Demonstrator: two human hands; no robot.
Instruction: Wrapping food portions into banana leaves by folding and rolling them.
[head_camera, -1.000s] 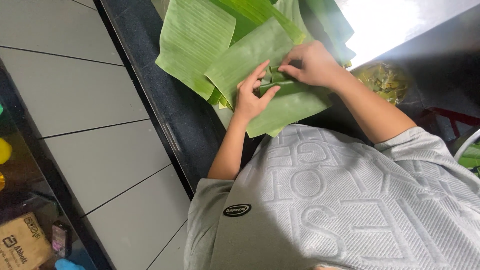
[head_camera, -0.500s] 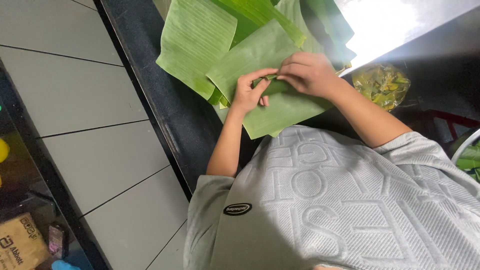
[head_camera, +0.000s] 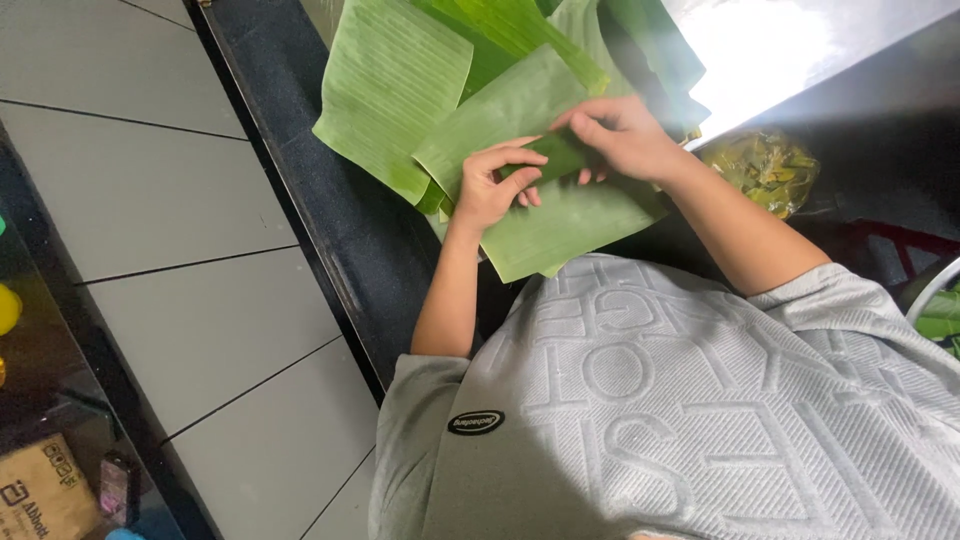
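Together, both hands (head_camera: 560, 165) clamp a folded banana leaf (head_camera: 555, 155) — it lies between them.

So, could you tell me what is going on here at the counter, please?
A person in a grey embossed shirt is working with both bare hands on banana leaves spread over a dark counter. The left hand and the right hand together grip a small folded leaf packet on top of a larger leaf piece. More leaves lie beyond it. A clear bag of greenish contents sits to the right.
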